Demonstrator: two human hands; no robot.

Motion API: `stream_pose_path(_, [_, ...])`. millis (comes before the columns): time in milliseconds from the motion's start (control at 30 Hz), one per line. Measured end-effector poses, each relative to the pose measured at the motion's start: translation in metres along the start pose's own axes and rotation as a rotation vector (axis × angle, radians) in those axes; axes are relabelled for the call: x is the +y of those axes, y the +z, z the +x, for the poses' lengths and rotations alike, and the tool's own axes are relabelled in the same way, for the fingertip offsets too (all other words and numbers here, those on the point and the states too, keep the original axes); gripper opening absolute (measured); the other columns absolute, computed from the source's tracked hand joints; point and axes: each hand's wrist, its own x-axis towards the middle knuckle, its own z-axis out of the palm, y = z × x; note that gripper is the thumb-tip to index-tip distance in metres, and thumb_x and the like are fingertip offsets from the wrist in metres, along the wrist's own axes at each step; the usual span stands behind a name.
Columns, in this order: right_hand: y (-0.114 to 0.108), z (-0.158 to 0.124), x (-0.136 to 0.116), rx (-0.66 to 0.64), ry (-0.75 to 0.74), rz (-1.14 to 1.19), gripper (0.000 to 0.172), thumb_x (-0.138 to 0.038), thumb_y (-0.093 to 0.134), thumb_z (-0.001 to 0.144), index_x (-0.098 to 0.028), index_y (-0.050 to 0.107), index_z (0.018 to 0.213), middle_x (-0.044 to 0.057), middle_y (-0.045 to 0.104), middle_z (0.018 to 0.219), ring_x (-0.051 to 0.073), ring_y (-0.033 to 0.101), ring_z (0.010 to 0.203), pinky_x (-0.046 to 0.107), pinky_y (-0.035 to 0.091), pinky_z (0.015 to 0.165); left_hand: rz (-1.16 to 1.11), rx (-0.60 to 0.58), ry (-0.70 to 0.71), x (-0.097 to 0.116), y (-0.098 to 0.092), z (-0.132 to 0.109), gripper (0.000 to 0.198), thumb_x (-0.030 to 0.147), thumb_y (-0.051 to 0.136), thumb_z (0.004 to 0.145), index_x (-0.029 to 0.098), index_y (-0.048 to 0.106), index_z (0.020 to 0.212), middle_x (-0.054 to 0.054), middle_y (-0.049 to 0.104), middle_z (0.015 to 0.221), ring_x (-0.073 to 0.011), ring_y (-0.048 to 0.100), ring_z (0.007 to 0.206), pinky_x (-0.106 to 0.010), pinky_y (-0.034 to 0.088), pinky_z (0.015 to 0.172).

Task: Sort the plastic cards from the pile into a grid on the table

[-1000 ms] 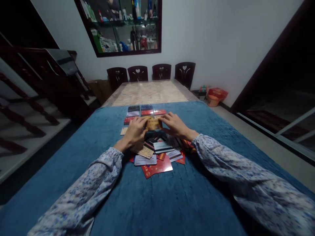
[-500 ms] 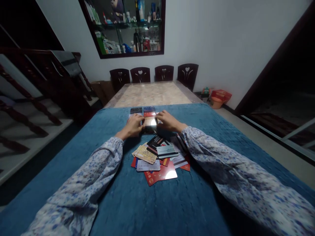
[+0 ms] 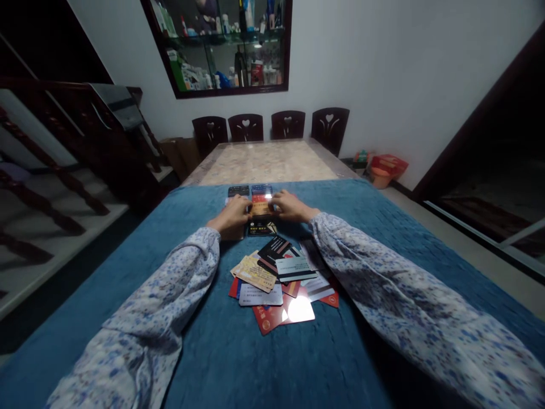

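Observation:
A gold-orange card (image 3: 260, 209) lies between my two hands, in a column of overlapping cards on the blue cloth. My left hand (image 3: 233, 215) grips its left edge with bent fingers. At the opposite edge, the curled fingers of my right hand (image 3: 292, 205) hold it. Below it shows a black VIP card (image 3: 263, 229); above it are a red card (image 3: 259, 198) and a blue card (image 3: 261, 188). A second column, topped by a black card (image 3: 238, 191), is partly hidden behind my left hand. Closer to me, a loose pile holds a pale green card (image 3: 296, 267), yellow cards (image 3: 254, 272) and red cards (image 3: 268, 318).
Blue cloth (image 3: 204, 352) covers the near part of the long table, and its pale patterned top (image 3: 272, 162) shows beyond. Several dark chairs (image 3: 246, 128) stand at the far end. A stair railing (image 3: 55, 165) is on the left; a red bag (image 3: 389, 165) sits on the floor at right.
The card between my hands has lost its bright glare and now appears gold-orange, lying flatter among the others. The black VIP card below it shows more clearly. The view has shifted slightly.

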Motion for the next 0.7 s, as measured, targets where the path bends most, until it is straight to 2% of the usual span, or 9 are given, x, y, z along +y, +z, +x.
stream_pose_path(200, [-0.001,0.003,0.002,-0.033,0.024,-0.001,0.017,-0.021,0.064,0.084,-0.016,0.076,0.095,0.013,0.071,0.104,0.026,0.057,0.098,0.036,0.036,0.089,0.020,-0.038,-0.015,-0.004,0.005,0.006,0.026,0.024,0.063,0.079,0.020,0.076,0.102,-0.011,0.074,0.105,-0.0335,0.060,0.107,-0.041,0.048,0.092])
stream_pose_path(533, [0.004,0.008,0.011,-0.100,-0.017,0.035,0.019,-0.024,0.064,0.085,-0.015,0.076,0.097,0.012,0.074,0.101,0.025,0.061,0.096,0.036,0.033,0.094,0.059,-0.103,0.010,-0.004,0.005,0.012,0.026,0.023,0.063,0.078,0.020,0.077,0.099,-0.011,0.076,0.103,-0.0308,0.064,0.104,-0.037,0.049,0.092])
stream_pose_path(700, [0.008,0.011,0.014,-0.109,0.004,0.029,0.022,-0.025,0.063,0.085,-0.015,0.076,0.100,0.012,0.075,0.102,0.025,0.063,0.096,0.037,0.032,0.096,0.040,-0.107,-0.010,-0.002,0.004,0.012,0.031,0.025,0.064,0.078,0.020,0.077,0.106,-0.012,0.075,0.109,-0.0323,0.063,0.109,-0.040,0.048,0.096])
